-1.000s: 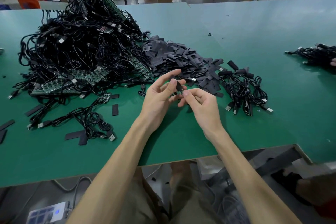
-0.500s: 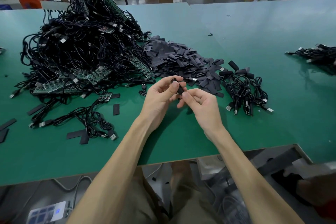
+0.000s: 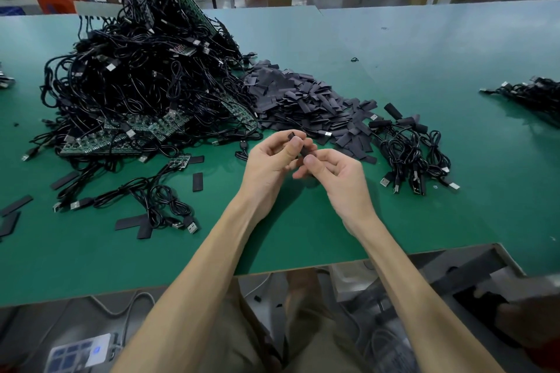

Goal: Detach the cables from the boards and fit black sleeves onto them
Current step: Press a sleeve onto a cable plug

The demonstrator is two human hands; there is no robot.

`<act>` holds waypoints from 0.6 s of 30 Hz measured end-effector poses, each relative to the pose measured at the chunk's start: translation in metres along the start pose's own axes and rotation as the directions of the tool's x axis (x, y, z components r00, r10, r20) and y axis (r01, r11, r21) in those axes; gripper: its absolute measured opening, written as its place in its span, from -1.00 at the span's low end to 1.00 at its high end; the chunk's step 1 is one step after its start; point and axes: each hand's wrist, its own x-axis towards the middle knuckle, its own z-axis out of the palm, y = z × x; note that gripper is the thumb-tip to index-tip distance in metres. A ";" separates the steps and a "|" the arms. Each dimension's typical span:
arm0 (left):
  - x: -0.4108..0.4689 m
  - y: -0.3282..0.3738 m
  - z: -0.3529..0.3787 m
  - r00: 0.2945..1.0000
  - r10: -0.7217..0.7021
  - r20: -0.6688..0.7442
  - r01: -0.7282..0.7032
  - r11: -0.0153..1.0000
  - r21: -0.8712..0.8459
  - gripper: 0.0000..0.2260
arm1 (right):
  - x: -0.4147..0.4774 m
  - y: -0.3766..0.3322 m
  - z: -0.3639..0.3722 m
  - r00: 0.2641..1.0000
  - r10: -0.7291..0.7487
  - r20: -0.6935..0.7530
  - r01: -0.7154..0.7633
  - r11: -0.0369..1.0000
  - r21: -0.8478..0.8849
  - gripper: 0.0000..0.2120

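Observation:
My left hand (image 3: 269,157) and my right hand (image 3: 333,172) meet over the green table (image 3: 303,236), both pinching one short black sleeve (image 3: 298,144) between thumb and fingers. What lies inside the sleeve is hidden by my fingers. Behind them spreads a heap of loose black sleeves (image 3: 306,103). To the left rises a big tangle of black cables on green boards (image 3: 145,85). On the right lies a bundle of cables with sleeves fitted (image 3: 412,148).
Loose cables (image 3: 157,203) and flat sleeves (image 3: 197,182) lie at the front left. Another cable bundle (image 3: 533,94) sits at the far right. The table's front edge runs just under my forearms. A seated person and red stools are beyond the table.
Both hands have stayed in place. My left fingers have curled in over the sleeve and the sleeve now sticks up further between my thumbs.

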 end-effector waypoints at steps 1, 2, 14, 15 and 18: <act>0.001 0.000 -0.001 1.000 -0.002 -0.009 0.002 1.000 -0.006 -0.75 | 0.000 0.000 0.001 1.000 0.003 0.004 -0.003 1.000 0.001 -0.91; 0.001 0.000 -0.001 1.000 -0.004 -0.013 0.004 1.000 -0.009 -0.75 | 0.001 0.001 0.000 1.000 0.003 -0.002 -0.003 1.000 -0.001 -0.94; 0.000 -0.004 0.001 1.000 -0.011 -0.011 0.012 0.997 0.082 -0.76 | 0.001 0.004 -0.004 0.997 0.028 -0.067 -0.034 0.995 -0.096 -0.89; 0.000 -0.004 0.001 1.000 -0.013 -0.010 0.014 0.997 0.082 -0.77 | 0.000 0.004 -0.004 0.997 0.030 -0.065 -0.035 0.995 -0.088 -0.89; -0.001 -0.003 0.001 1.000 -0.014 -0.003 0.014 0.997 0.075 -0.72 | 0.000 0.003 -0.004 0.997 0.033 -0.067 -0.038 0.996 -0.079 -0.89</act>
